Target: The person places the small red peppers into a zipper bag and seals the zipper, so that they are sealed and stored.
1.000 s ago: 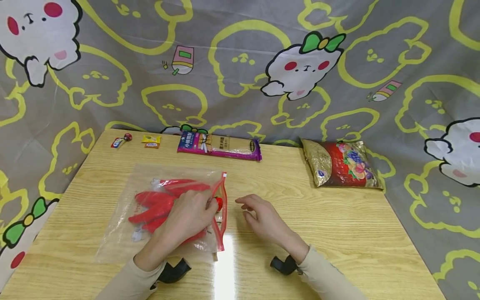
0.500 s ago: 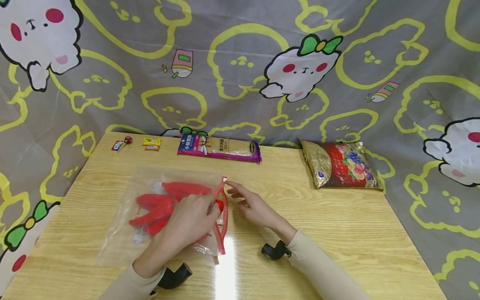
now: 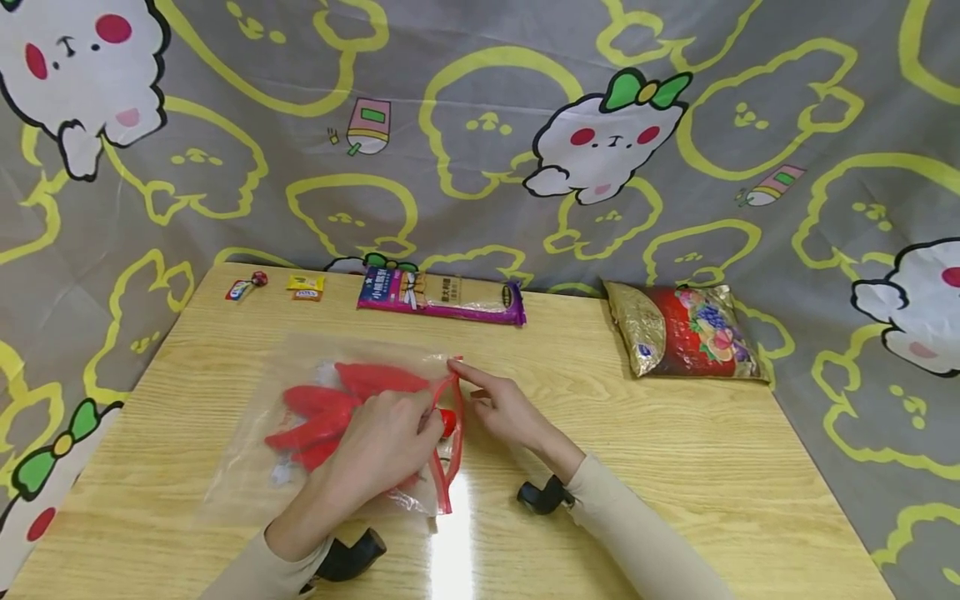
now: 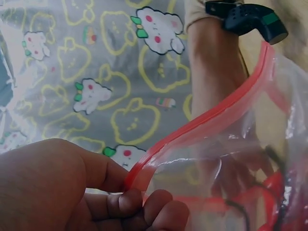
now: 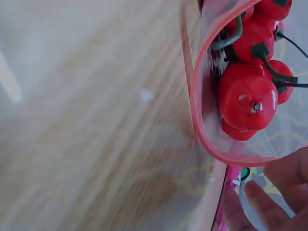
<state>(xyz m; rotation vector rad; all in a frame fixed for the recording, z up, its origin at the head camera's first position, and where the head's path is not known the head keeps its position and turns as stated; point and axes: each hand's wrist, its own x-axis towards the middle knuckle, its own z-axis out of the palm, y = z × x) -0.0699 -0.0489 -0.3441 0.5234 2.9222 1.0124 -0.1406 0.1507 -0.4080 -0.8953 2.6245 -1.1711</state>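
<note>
A clear zip bag (image 3: 243, 462) with a red zip edge (image 4: 197, 126) lies on its side on the table. Inside are several glossy red peppers (image 3: 322, 417); green stems show on the peppers (image 5: 250, 98) through the bag's mouth in the right wrist view. My left hand (image 3: 386, 442) reaches over the bag and pinches the red edge between thumb and fingers, as the left wrist view shows. At the far corner of the mouth, my right hand (image 3: 510, 408) touches the zip edge with an extended fingertip, its other fingers spread beside it. The mouth gapes between the hands.
Along the back of the wooden table (image 3: 645, 475) lie a lollipop (image 3: 258, 278), small candy packets (image 3: 306, 287), a purple noodle packet (image 3: 442, 298) and a gold and red bag (image 3: 686, 331). A patterned cloth (image 3: 480, 125) hangs behind.
My right hand has moved left and away from me, from beside the bag to the far corner of its mouth. My left hand keeps its hold on the edge.
</note>
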